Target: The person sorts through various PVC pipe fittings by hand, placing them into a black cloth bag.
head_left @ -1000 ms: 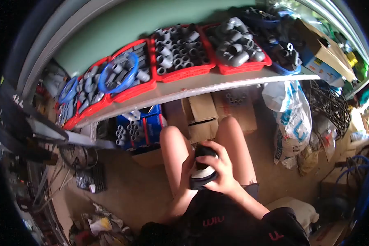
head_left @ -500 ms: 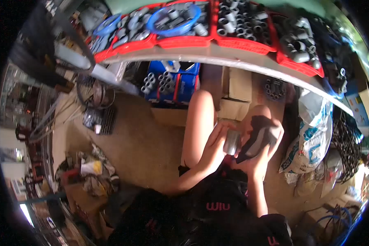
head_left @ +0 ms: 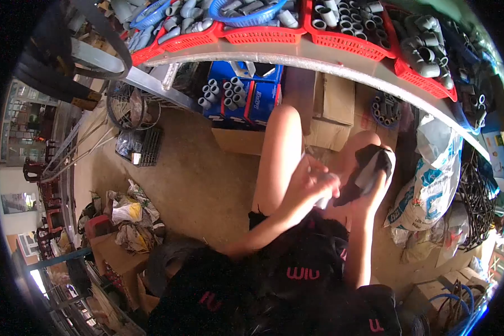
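Note:
My left hand (head_left: pixel 312 183) is closed around a grey pipe fitting (head_left: pixel 325 199), which shows only in part below the fingers. Just to the right, a dark cloth (head_left: pixel 366 176) is bunched in my right hand (head_left: pixel 384 178), with its fingers wrapped behind it. Both hands are over my lap, close together but apart, between my bare knees. Sunlight brightens part of the cloth.
Red baskets (head_left: pixel 263 36) of grey pipe fittings line the shelf (head_left: pixel 297 57) ahead. Below stand blue boxes (head_left: pixel 265 103) and cardboard boxes (head_left: pixel 336 103). A white sack (head_left: pixel 428 187) is at my right, a black crate (head_left: pixel 148 150) at my left, beside the floor (head_left: pixel 199 185).
My left hand has turned and its fingers now cover more of the grey fitting. The cloth in my right hand has shifted and tilted slightly. The whole view has moved a little.

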Demonstrator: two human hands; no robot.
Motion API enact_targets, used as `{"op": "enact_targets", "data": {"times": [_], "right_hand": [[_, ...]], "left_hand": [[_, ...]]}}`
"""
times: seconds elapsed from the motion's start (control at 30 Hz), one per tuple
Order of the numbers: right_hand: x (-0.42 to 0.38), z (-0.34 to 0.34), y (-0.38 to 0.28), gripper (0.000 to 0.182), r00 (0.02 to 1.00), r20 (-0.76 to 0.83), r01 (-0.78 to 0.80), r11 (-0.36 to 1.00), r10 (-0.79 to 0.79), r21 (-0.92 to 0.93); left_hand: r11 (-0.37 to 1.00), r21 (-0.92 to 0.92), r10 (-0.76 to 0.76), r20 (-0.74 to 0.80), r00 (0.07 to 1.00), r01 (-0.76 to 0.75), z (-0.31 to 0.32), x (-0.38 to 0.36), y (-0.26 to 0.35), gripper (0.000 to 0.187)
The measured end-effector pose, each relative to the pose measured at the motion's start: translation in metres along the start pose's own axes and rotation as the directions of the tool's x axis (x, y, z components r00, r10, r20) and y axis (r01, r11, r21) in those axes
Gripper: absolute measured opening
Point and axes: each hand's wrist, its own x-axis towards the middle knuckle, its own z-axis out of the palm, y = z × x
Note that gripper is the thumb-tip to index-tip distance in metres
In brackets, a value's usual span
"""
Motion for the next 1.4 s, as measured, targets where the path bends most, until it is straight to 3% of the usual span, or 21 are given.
{"op": "enact_targets", "data": {"times": [0.03, 0.1, 0.13, 0.17, 0.2, 0.23, 0.3, 0.33, 0.47, 0.6, 0.67, 0.7, 0.73, 0.8, 0.87, 0.93, 0.97, 1.03, 1.1, 1.33, 1.4], "right_hand": [[-0.001, -0.007, 0.003, 0.042, 0.993, 0.028, 0.117, 0.991, -0.115, -0.059], [-0.006, -0.006, -0.033, 0.042, 0.995, 0.097, 0.002, 0.995, -0.012, 0.103], [-0.010, 0.000, -0.059, 0.042, 0.939, 0.223, -0.333, 0.860, 0.263, 0.387], [-0.018, 0.011, -0.061, 0.040, 0.978, 0.206, -0.125, 0.905, 0.042, 0.408], [-0.014, 0.020, -0.063, 0.039, 0.943, 0.192, 0.261, 0.962, -0.271, 0.079], [-0.016, 0.025, -0.072, 0.036, 0.888, 0.264, 0.392, 0.920, -0.378, -0.003], [-0.018, 0.031, -0.072, 0.031, 0.839, 0.301, 0.483, 0.875, -0.452, -0.033], [-0.018, 0.035, -0.065, 0.029, 0.860, 0.264, 0.449, 0.893, -0.437, 0.015], [-0.009, 0.037, -0.061, 0.030, 0.913, 0.294, 0.295, 0.955, -0.282, -0.002], [0.008, 0.028, -0.043, 0.031, 0.982, 0.148, 0.131, 0.989, -0.121, -0.062], [0.022, 0.021, -0.014, 0.029, 0.994, 0.093, -0.062, 0.992, 0.052, 0.109], [0.024, 0.014, 0.016, 0.027, 0.962, 0.017, -0.267, 0.929, 0.272, 0.257], [0.032, 0.001, 0.030, 0.033, 0.971, 0.126, -0.231, 0.930, 0.203, 0.285], [0.042, -0.025, 0.088, 0.036, 0.955, 0.143, -0.296, 0.875, 0.260, 0.384], [0.034, -0.041, 0.106, 0.037, 0.894, 0.280, -0.443, 0.599, 0.349, 0.667], [0.030, -0.049, 0.117, 0.042, 0.841, 0.307, -0.529, 0.556, 0.445, 0.641], [0.027, -0.048, 0.113, 0.044, 0.839, 0.307, -0.531, 0.556, 0.449, 0.639], [0.021, -0.051, 0.123, 0.049, 0.837, 0.366, -0.544, 0.542, 0.407, 0.640], [0.024, -0.047, 0.119, 0.049, 0.848, 0.345, -0.531, 0.641, 0.403, 0.555], [0.032, -0.036, 0.106, 0.052, 0.888, 0.242, -0.458, 0.720, 0.390, 0.521], [0.031, -0.036, 0.107, 0.053, 0.890, 0.248, -0.455, 0.721, 0.381, 0.522]], "left_hand": [[0.998, -0.045, 0.054, 0.064, 0.996, -0.051, -0.012, 0.007, -0.007, 0.022], [0.969, -0.246, -0.019, 0.062, 0.998, 0.033, -0.017, 0.014, -0.007, 0.031], [0.949, -0.310, -0.039, 0.076, 0.996, 0.061, -0.019, 0.018, -0.006, 0.034], [0.935, -0.341, -0.050, 0.136, 0.989, 0.094, -0.022, 0.019, -0.006, 0.034], [0.931, -0.355, -0.047, 0.106, 0.993, 0.082, -0.021, 0.019, -0.013, 0.034], [0.927, -0.368, -0.045, 0.077, 0.996, 0.070, -0.016, 0.017, -0.018, 0.035], [0.989, 0.010, 0.145, -0.067, 0.987, -0.145, -0.006, 0.002, -0.019, 0.036], [0.948, 0.034, 0.314, 0.070, 0.947, -0.317, -0.006, 0.006, -0.017, 0.032], [0.802, 0.506, 0.377, -0.020, 0.926, -0.316, -0.008, 0.006, -0.013, 0.027], [0.998, 0.063, 0.019, 0.123, 0.992, -0.027, -0.028, -0.003, -0.019, 0.038], [0.856, -0.475, 0.002, 0.398, 0.917, 0.204, -0.055, -0.005, -0.019, 0.037], [0.804, -0.576, -0.282, -0.157, 0.947, 0.144, -0.044, -0.008, -0.003, 0.044], [0.882, -0.468, -0.077, -0.031, 0.997, 0.053, -0.087, 0.002, -0.017, 0.044], [0.949, -0.280, 0.051, -0.323, 0.945, -0.147, -0.130, 0.026, 0.007, 0.044], [0.952, -0.177, 0.099, -0.588, 0.803, -0.248, -0.202, 0.053, 0.011, 0.019], [0.973, 0.071, 0.223, -0.529, 0.819, -0.219, -0.270, 0.077, 0.019, 0.022], [0.953, 0.231, 0.298, -0.616, 0.729, -0.194, -0.284, 0.088, 0.021, 0.023], [0.831, 0.556, 0.410, -0.640, 0.650, 0.024, -0.329, 0.110, 0.021, 0.028], [0.480, 0.873, 0.657, -0.424, 0.623, 0.088, -0.395, 0.133, 0.004, 0.037], [0.320, 0.944, 0.883, -0.328, 0.337, 0.080, -0.400, 0.163, -0.007, 0.039], [0.154, 0.971, 0.927, -0.206, 0.312, 0.183, -0.389, 0.162, -0.008, 0.045]]}}
